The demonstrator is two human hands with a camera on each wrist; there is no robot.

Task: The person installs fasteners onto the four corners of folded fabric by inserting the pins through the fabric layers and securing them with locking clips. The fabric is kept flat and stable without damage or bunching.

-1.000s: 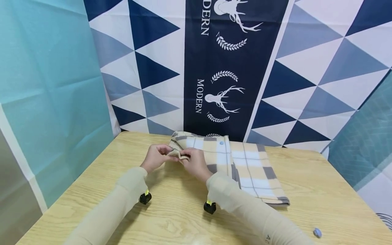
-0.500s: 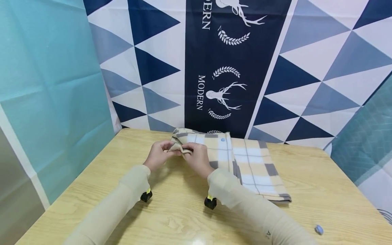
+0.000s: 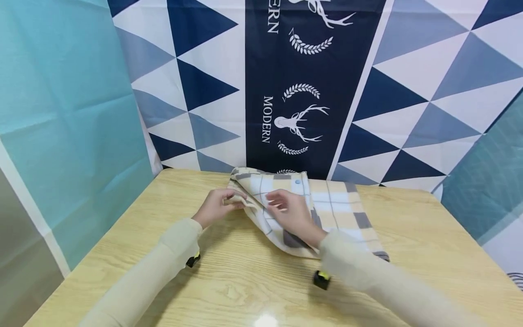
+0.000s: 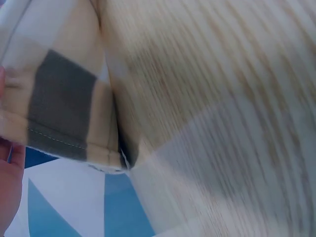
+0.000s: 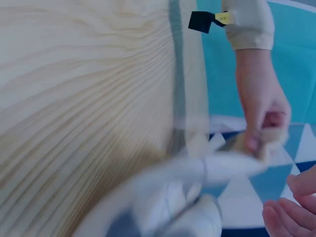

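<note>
A plaid fleece blanket [image 3: 339,200] in cream, white and grey lies folded at the far side of the table. My left hand [image 3: 216,206] pinches its near-left edge between thumb and fingers and lifts it, so the front hem bulges forward. The right wrist view also shows this left hand [image 5: 264,101] gripping the edge. Over the blanket's middle, my right hand [image 3: 294,215] has its fingers loosely bent, apart from the lifted edge and holding nothing. A small blue button-like piece [image 3: 298,181] sits on the blanket's upper layer. In the left wrist view, a stitched blanket hem [image 4: 59,136] hangs beside the fingers.
The wooden table [image 3: 237,290] runs up to a patterned curtain [image 3: 212,113] with deer prints behind the blanket. A teal curtain [image 3: 73,136] hangs on the left. Small black cameras [image 3: 321,279] are strapped under both wrists.
My right hand has let go of the blanket edge and moved right, over the blanket. The front hem now bulges toward me. My left hand still pinches the edge. The right sleeve blurs with motion.
</note>
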